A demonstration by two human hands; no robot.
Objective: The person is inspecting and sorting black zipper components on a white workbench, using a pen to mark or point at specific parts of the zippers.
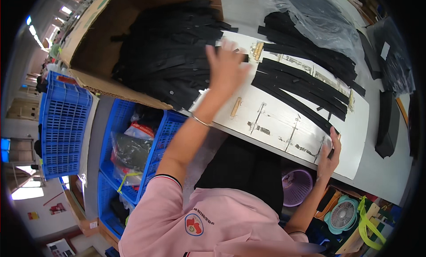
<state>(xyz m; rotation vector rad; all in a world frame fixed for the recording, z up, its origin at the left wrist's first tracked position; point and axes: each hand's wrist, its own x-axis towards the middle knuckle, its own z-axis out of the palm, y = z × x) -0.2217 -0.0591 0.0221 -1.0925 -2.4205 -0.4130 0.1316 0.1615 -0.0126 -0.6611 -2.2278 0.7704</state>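
Observation:
My left hand [228, 68] is open, its fingers spread, above the white board's left edge. Under and beside its fingers is the border of a large heap of black strips [168, 57] with small round studs, which lies in a cardboard box. A short black strip end shows just past the fingertips. At the board's near right edge, my right hand [328, 157] closes its thumb and fingers round the end of a long black strip [297, 108]. That strip slants across the white board [270, 110] beside several others. A dark bit shows between the right fingers; its shape is partly hidden.
The cardboard box [93, 81] flanks the board on the left. Clear plastic film [315, 17] covers more black strips at the back. Blue crates [66, 123] stand at left. Below the table edge are a purple basket [296, 186] and a small teal fan [341, 215].

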